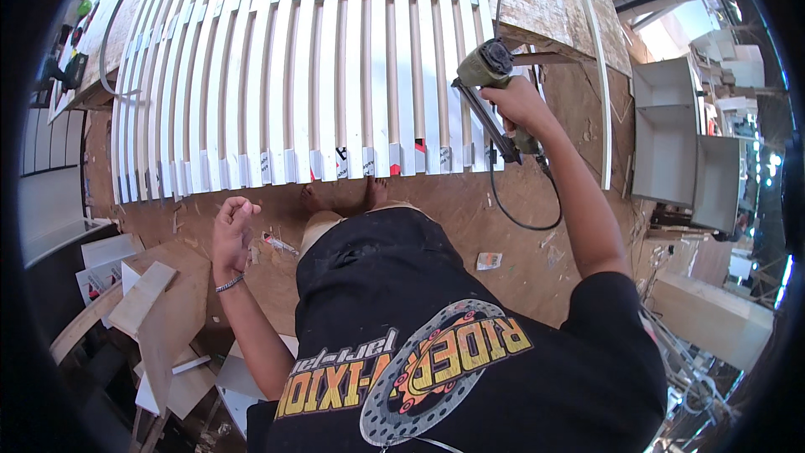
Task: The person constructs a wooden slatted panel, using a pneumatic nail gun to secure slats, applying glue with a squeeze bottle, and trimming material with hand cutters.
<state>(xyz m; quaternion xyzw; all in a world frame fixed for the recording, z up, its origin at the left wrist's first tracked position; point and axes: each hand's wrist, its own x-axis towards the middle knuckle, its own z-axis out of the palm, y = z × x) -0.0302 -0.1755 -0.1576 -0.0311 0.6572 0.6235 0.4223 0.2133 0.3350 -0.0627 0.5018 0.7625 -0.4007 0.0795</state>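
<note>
Two bare hands stand in my head view. Far left, a heap of pale wooden boards [148, 296]. Next, the left hand [233, 231], raised near the front edge of a white slatted panel [335, 75] but apart from it; a bracelet [229, 283] circles the wrist. I read its fingers as narrow, curled in toward the thumb; whether something small sits between them I cannot tell. The panel fills the upper middle, its long strips running toward the top of my view. Below its near edge I note bare feet [377, 192], then a paper scrap [489, 261] on the brown floor [470, 218]. At the panel's right side, the right hand [521, 106] has its fingers wrapped around the grip of a green nail gun [485, 63], held over the outermost slats; whether its nose touches them I cannot tell. A dark hose [524, 227] loops below it. Farther right, a loose, thin white strip [601, 75], then pale open cabinets [665, 136].
</note>
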